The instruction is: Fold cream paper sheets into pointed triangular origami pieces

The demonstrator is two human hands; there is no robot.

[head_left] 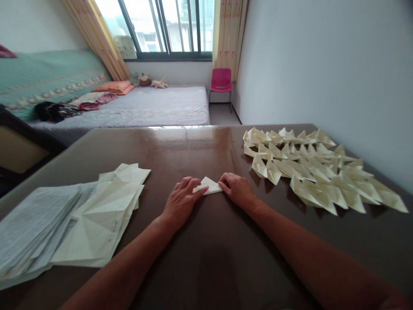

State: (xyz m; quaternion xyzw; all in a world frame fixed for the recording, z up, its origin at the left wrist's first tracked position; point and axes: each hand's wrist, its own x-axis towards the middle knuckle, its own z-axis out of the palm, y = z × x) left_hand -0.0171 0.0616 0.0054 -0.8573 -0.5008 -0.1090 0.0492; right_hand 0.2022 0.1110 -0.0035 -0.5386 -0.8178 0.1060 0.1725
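A small piece of folded cream paper [210,185], with a triangular peak pointing away from me, lies on the brown table between my hands. My left hand [183,196] has its thumb and fingers closed on the left end of the paper. At the right corner, my right hand [238,189] pinches the paper's edge, its other fingers curled in. Several finished-looking folded paper boats [312,189] stand in rows on the table's right side.
Creased cream sheets [100,219] and a stack of printed paper [35,215] lie on the left of the glossy table [206,249]. Beyond the table are a bed [161,105] and a pink chair [221,81]. A white wall [316,64] runs along the right.
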